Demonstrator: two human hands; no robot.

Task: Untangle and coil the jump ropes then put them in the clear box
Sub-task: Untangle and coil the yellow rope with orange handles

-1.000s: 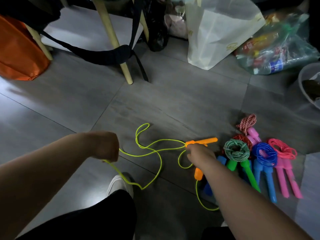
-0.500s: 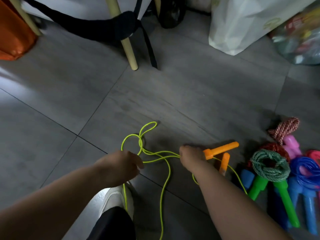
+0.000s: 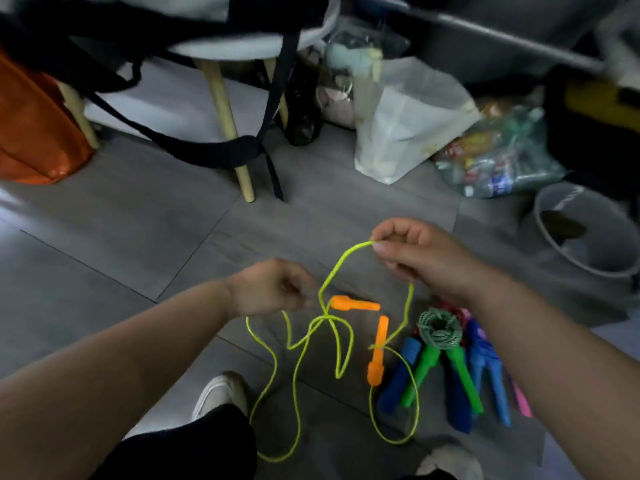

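Right hand (image 3: 426, 261) pinches the yellow-green jump rope (image 3: 411, 299); left hand (image 3: 270, 289) grip is blurred, cannot tell. Coiled jump ropes (image 3: 440, 330) lie alongside; the white bag (image 3: 405, 133) print is unreadable.

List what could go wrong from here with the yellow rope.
1. The right hand pinches the yellow rope and holds it up, while strands cross in a bunch below. Pulling up may tighten that into a knot.
2. A strand seems caught round the lower orange handle. Lifting may drag it into the coiled green rope beside it.
3. Loose loops lie by the shoe and could snag.
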